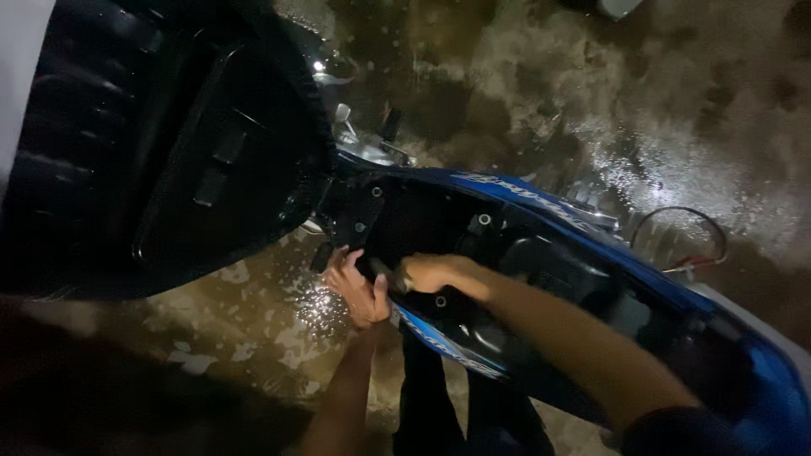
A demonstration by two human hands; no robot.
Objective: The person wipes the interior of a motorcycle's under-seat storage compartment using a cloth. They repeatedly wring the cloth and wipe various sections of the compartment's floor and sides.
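No packages, signs or screens in view. Only labels: two decals on blue scooter body panels. Pale silver-white lettered decal (pixel 517 191) ran along upper blue side panel, slanting down toward right, long and narrow, edges blurred. Second pale lettered decal (pixel 441 342) sat on lower blue panel strip, just below hands, also long and narrow, slanting down toward right, partly in shadow. Both too blurred and dim to tell finer detail.
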